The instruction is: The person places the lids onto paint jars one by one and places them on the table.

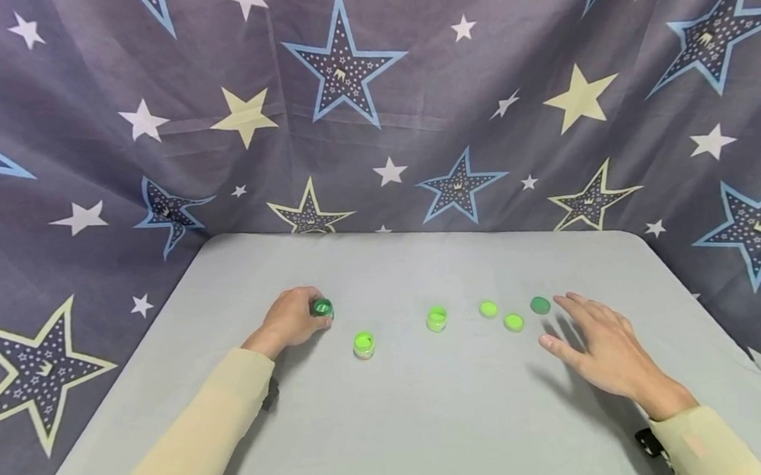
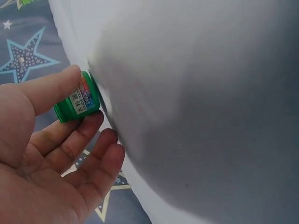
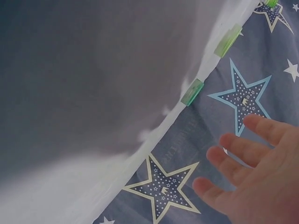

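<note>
My left hand (image 1: 290, 319) pinches a small dark green paint jar (image 1: 322, 309) between thumb and fingers at the left of the table. In the left wrist view the jar (image 2: 77, 100) shows a printed label, and its base is on or close to the tabletop. My right hand (image 1: 601, 350) holds nothing; its fingers are spread just right of a dark green lid (image 1: 541, 305). Two light green lids, a farther one (image 1: 488, 309) and a nearer one (image 1: 514, 322), lie left of that lid. Two uncapped light green paint jars, one left (image 1: 364, 344) and one central (image 1: 437, 318), stand between my hands.
A pale grey cloth covers the table (image 1: 412, 425). Behind and beside it hangs a dark curtain (image 1: 413, 142) printed with stars. A dark wrist strap (image 1: 650, 442) shows at my right cuff.
</note>
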A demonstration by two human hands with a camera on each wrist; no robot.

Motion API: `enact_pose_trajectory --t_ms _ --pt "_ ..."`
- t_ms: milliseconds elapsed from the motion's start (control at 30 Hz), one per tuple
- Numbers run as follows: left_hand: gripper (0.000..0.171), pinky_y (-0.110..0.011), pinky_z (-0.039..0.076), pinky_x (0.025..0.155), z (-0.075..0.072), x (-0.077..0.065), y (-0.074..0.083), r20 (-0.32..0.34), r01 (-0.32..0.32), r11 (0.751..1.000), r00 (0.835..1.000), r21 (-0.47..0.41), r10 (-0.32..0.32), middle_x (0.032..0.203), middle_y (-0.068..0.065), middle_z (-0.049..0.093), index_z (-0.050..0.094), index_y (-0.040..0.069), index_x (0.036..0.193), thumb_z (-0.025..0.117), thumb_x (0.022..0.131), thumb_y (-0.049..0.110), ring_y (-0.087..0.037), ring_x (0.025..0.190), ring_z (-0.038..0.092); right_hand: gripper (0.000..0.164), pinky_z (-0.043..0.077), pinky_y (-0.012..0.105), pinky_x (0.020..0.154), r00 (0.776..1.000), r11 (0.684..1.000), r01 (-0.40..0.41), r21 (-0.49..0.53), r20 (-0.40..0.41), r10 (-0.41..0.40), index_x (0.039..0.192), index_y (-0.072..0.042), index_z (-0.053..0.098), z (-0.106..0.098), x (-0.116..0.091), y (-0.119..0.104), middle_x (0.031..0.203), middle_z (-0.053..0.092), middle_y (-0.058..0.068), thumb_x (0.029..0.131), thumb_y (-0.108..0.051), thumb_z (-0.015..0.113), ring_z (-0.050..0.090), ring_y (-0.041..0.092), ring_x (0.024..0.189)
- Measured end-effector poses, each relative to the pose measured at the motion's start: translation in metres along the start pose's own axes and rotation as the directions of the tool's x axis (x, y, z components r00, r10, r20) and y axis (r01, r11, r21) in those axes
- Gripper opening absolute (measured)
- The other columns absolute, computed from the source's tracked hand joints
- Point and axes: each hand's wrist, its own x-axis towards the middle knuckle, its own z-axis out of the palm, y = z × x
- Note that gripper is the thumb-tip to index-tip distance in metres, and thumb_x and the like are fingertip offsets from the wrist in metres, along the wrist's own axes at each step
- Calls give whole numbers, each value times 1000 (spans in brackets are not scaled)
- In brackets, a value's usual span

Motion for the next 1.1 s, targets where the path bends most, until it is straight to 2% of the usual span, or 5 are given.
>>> enact_pose_trajectory --t_ms 267,567,767,1000,1100 --pt "33 -44 47 85 -3 -6 7 -18 -25 999 1000 -29 25 96 -3 65 66 11 106 77 79 25 -23 92 60 71 19 67 100 1000 1000 -23 14 15 23 144 -9 39 -2 7 -1 145 38 24 91 -51 57 34 47 129" --pt "32 -43 48 85 -8 -12 13 -17 -55 997 998 -45 55 93 -2 65 65 10 106 78 79 23 -25 93 61 65 23 67 95 999 999 -37 32 29 36 142 -7 41 0 14 0 142 42 24 94 -48 53 35 48 127" --pt "30 -41 49 82 -11 -17 16 -28 -85 994 996 -65 84 89 0 64 66 11 103 79 78 21 -23 88 61 62 26 64 91 999 999 -40 9 21 39 140 -5 43 3 19 4 139 45 24 95 -46 52 38 47 124" --pt "31 -40 49 83 -13 -24 22 -27 -101 991 995 -84 99 90 1 64 66 12 103 79 77 19 -23 90 61 62 25 67 95 996 997 -70 26 60 68 140 -4 43 4 24 9 140 44 25 95 -45 53 38 49 125" --pt "31 -39 50 82 -14 -27 26 -28 -114 989 993 -97 112 90 1 64 66 11 104 80 76 18 -22 89 62 62 28 66 96 994 996 -83 45 77 80 140 -5 44 3 27 11 140 45 24 95 -46 53 41 48 124"
